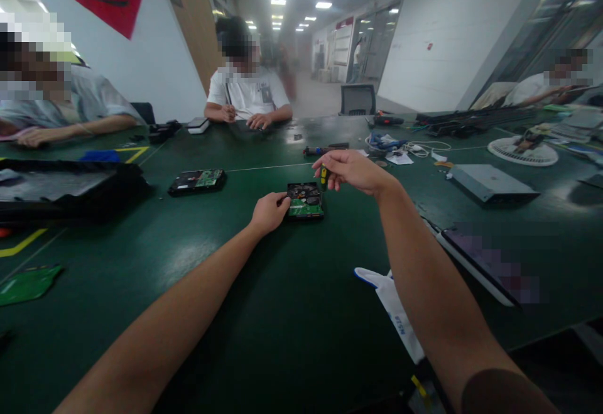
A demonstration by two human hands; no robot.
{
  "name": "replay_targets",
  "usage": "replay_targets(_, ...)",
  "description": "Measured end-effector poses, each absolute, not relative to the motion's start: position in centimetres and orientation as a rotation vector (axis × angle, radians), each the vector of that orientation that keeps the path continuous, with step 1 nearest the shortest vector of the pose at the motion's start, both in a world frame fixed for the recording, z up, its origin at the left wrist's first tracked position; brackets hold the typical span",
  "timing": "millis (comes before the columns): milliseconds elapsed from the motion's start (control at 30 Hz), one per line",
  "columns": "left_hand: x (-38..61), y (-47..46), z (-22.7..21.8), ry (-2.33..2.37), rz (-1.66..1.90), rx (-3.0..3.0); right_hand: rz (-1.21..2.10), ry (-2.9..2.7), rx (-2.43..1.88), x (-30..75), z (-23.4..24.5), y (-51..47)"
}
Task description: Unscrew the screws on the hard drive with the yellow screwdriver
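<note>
A hard drive lies on the green table, its green circuit board facing up. My left hand rests against the drive's left edge with the fingers curled on it. My right hand hovers just above the drive's far right corner, fingers pinched round a small screwdriver with a yellow and black handle that points down at the drive.
A second hard drive lies to the left. A black case sits far left, a grey box right, a white glove near my right forearm. Tools and cables lie farther back. Three people sit round the table.
</note>
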State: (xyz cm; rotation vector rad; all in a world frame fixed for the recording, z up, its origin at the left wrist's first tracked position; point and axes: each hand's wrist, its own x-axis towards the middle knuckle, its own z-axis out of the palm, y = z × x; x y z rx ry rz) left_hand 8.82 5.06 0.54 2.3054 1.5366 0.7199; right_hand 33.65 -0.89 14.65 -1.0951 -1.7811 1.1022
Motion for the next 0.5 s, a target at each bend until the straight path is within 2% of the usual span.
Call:
replay_targets(267,8.82,4.72,1.05,1.545,0.69,2.274,0.922,-1.791,-1.209,33.91,14.76,-0.83)
replay_targets(500,8.82,4.74,0.99,1.532,0.709,2.275,1.055,-1.79,-1.166,33.83,14.76,-0.88)
